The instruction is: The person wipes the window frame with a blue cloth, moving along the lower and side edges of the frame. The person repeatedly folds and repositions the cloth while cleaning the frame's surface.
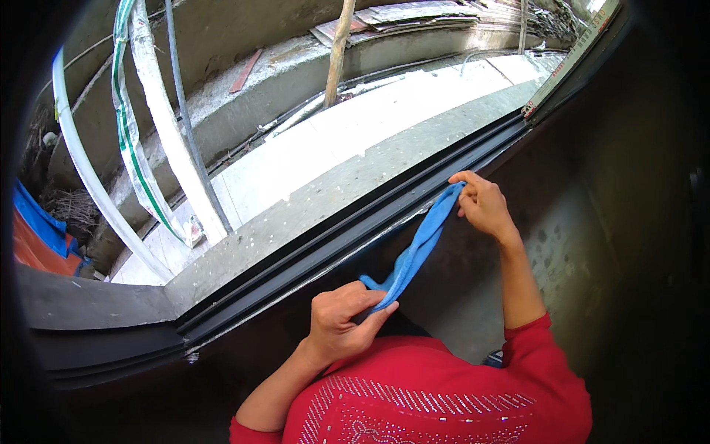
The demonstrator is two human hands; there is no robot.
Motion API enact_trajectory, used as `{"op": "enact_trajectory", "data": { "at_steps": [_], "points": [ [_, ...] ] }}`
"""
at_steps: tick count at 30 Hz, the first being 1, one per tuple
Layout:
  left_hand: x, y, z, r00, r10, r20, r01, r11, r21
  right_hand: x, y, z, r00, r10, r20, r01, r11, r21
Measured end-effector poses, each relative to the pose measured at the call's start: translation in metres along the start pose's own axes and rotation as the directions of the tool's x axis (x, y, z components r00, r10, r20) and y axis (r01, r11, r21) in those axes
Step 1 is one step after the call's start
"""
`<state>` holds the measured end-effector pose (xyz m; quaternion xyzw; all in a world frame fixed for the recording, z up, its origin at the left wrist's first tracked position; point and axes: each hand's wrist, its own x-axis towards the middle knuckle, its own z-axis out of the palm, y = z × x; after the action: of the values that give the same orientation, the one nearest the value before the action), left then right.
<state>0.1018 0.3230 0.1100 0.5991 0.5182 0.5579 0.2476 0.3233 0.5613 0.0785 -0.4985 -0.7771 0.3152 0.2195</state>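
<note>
A blue cloth [419,250], twisted lengthwise, is stretched between my two hands. My left hand [346,322] pinches its lower end between thumb and fingers, in front of my red top. The upper end is gripped by my right hand [482,202], close to the inner edge of the dark window frame track [355,227]. The cloth hangs on the inner side of the track, and a short loose tip of it sticks out beside my left hand.
Beyond the track lie a speckled sill [333,205] and a pale tiled ledge [310,150]. White and grey poles [166,122] lean at the left, and a wooden post [337,55] stands outside. A strip with writing [571,61] runs along the frame's right side.
</note>
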Motion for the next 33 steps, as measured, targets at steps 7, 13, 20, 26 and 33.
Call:
{"op": "enact_trajectory", "data": {
  "at_steps": [7, 13, 20, 26, 33],
  "points": [
    [-0.003, 0.000, -0.015, 0.998, 0.001, -0.064, 0.000, 1.000, 0.014, 0.018, -0.022, 0.034, 0.984, -0.176, 0.023, 0.177, 0.956, -0.236],
    [-0.015, 0.002, -0.024, 0.995, -0.007, -0.097, 0.011, 0.999, 0.032, 0.032, -0.047, 0.046, 0.996, 0.020, 0.086, 0.013, 0.929, -0.370],
    [-0.027, 0.007, -0.038, 0.991, 0.031, -0.133, -0.025, 0.999, 0.047, 0.048, -0.056, 0.055, 0.985, 0.122, 0.120, -0.051, 0.878, -0.475],
    [-0.030, 0.012, -0.040, 0.994, 0.037, -0.106, -0.037, 0.999, 0.009, 0.048, -0.048, 0.047, 0.971, 0.151, 0.187, -0.103, 0.964, -0.243],
    [-0.021, 0.009, -0.031, 0.998, 0.040, -0.045, -0.040, 0.999, 0.006, -0.030, 0.044, -0.012, 0.950, 0.103, 0.295, -0.283, 0.679, 0.677]
  ]
}}
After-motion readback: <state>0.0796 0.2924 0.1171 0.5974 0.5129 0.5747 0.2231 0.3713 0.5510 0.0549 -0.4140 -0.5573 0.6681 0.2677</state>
